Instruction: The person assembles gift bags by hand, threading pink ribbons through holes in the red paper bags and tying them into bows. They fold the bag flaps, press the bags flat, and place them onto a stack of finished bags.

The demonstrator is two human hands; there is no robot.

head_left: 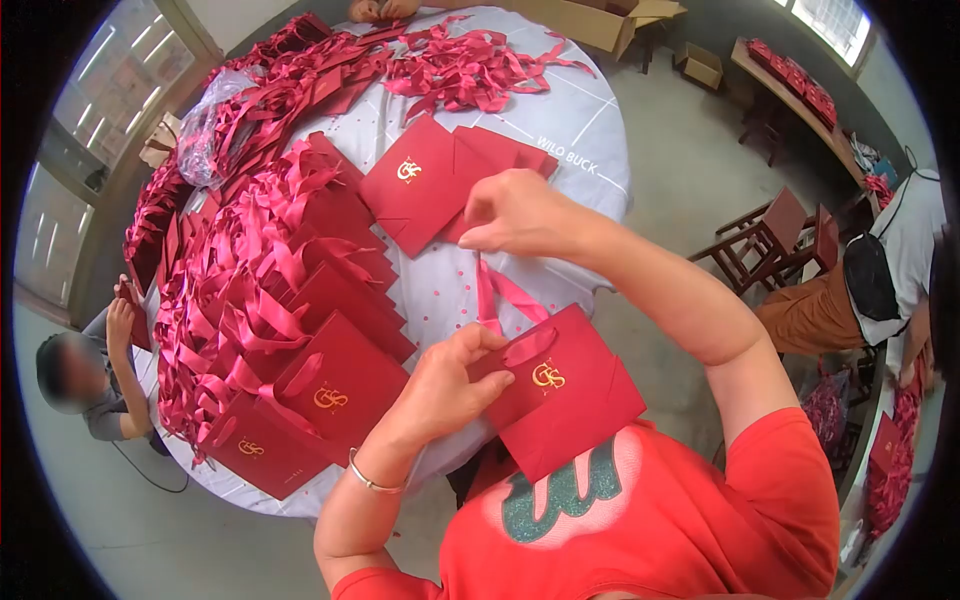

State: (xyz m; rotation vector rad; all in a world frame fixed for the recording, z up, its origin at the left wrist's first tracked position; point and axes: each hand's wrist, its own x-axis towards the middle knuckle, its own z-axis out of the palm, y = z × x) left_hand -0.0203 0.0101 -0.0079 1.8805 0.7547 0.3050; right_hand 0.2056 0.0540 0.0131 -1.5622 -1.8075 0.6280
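Observation:
A flat red paper gift bag with a gold emblem is in front of my chest. My left hand, a bangle on its wrist, is closed on the bag's upper left edge by the ribbon handle. My right hand is raised above it in a pinch on a pink ribbon, which runs down to the bag's top. Beyond the right hand lie flat red bags, partly overlapping. To the left, rows of red bags with ribbon handles are packed close together.
The round table has a white cloth dotted with tiny red bits. Loose pink ribbons are heaped at the back. A person sits at the left; another stands at the right near wooden chairs. Cardboard boxes stand behind.

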